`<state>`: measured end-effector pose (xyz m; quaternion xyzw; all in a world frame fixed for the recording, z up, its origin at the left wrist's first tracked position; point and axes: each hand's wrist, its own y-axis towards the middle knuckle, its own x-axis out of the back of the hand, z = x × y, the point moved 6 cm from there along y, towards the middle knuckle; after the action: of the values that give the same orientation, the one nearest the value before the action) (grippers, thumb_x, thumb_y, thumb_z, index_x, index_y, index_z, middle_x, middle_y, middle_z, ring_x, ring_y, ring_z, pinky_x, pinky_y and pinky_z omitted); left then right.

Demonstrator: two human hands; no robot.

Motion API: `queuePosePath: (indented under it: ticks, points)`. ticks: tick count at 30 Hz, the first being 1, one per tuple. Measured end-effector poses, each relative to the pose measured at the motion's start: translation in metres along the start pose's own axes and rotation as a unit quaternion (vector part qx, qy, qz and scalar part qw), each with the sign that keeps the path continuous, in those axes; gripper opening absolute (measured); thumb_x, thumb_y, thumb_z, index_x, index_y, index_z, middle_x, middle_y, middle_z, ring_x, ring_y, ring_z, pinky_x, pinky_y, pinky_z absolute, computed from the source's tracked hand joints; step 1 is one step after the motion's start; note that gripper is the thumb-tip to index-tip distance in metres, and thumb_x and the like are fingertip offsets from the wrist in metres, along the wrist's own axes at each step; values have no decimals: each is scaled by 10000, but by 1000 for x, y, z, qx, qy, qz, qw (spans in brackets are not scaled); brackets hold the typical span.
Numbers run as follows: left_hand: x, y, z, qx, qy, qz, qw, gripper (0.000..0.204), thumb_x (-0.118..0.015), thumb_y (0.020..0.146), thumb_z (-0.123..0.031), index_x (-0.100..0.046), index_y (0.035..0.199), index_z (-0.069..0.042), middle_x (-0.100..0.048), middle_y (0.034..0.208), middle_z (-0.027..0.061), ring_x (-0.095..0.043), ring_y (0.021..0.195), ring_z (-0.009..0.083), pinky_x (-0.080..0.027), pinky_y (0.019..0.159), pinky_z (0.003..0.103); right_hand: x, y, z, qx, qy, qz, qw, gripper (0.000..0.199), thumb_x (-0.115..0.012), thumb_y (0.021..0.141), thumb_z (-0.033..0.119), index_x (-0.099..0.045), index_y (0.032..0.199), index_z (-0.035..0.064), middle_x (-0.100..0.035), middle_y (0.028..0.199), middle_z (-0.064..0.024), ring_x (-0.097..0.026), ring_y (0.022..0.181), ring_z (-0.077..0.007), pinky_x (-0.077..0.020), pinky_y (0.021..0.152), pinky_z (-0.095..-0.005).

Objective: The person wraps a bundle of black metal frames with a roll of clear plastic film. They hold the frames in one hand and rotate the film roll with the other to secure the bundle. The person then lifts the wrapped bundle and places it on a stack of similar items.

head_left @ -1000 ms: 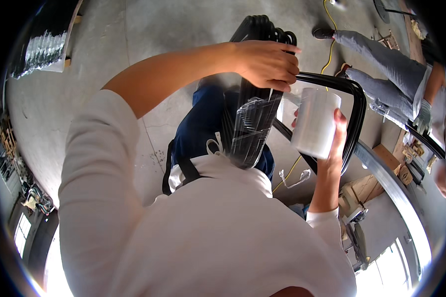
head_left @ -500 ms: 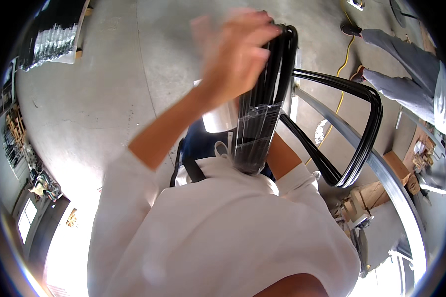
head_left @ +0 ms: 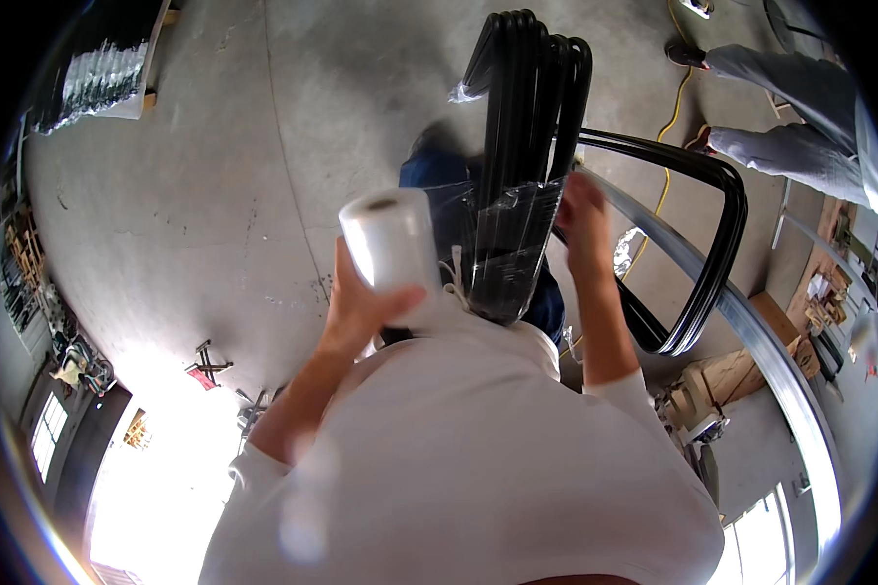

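My left hand (head_left: 361, 307) is wrapped round a roll of clear stretch film (head_left: 390, 239), left of a bundle of black bent tubes (head_left: 522, 136). A sheet of film (head_left: 449, 200) runs from the roll across to the bundle, whose lower part is wrapped in shiny clear film. Close against the bundle's right side is my right hand (head_left: 585, 210). Its fingers are smeared by motion, so their grip does not show. The bundle stands upright in front of my body, its looped ends pointing away from me.
A second set of black bent tubes (head_left: 727, 214) hangs on a curved-looking metal rail (head_left: 688, 255) at the right. Beyond it a yellow cord (head_left: 669, 127) lies on the concrete floor near another person's legs (head_left: 790, 93). Film-wrapped black stock (head_left: 102, 73) stands at the far left.
My left hand has come down from the bundle's top and now holds the film roll at the left. My right hand has emerged from behind the bundle onto its right side.
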<state>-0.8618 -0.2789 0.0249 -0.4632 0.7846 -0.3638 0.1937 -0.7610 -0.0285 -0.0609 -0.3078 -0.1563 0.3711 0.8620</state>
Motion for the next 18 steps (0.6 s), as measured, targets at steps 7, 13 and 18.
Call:
queuePosePath:
  ticks: [7, 13, 18]
  points:
    - [-77, -57, -61, -164, 341, 166, 911, 806, -758, 581, -355, -300, 1147, -10, -429, 1084, 183, -542, 925, 332, -443, 787, 381, -39, -137, 96, 164, -21, 82, 983, 692, -763, 612, 238, -427, 1158, -22, -550, 1002, -136, -556, 918, -195, -446, 815, -309]
    - [-141, 39, -139, -398, 408, 304, 764, 142, -550, 818, -201, -574, 885, -78, -579, 971, 39, -474, 1069, 159, -427, 814, 345, -7, -123, 108, 11, 111, 88, 990, 763, -707, 545, 286, -416, 1151, -74, -553, 956, -127, -562, 836, -189, -466, 740, -304]
    - [-201, 96, -110, -733, 440, 274, 441, 264, -392, 891, -318, -577, 860, -132, -543, 924, -16, -416, 1106, 146, -199, 1030, 444, 52, -98, 81, -16, 106, 112, 988, 766, -651, 545, 298, -405, 1175, -62, -542, 996, -168, -565, 853, -252, -474, 745, -347]
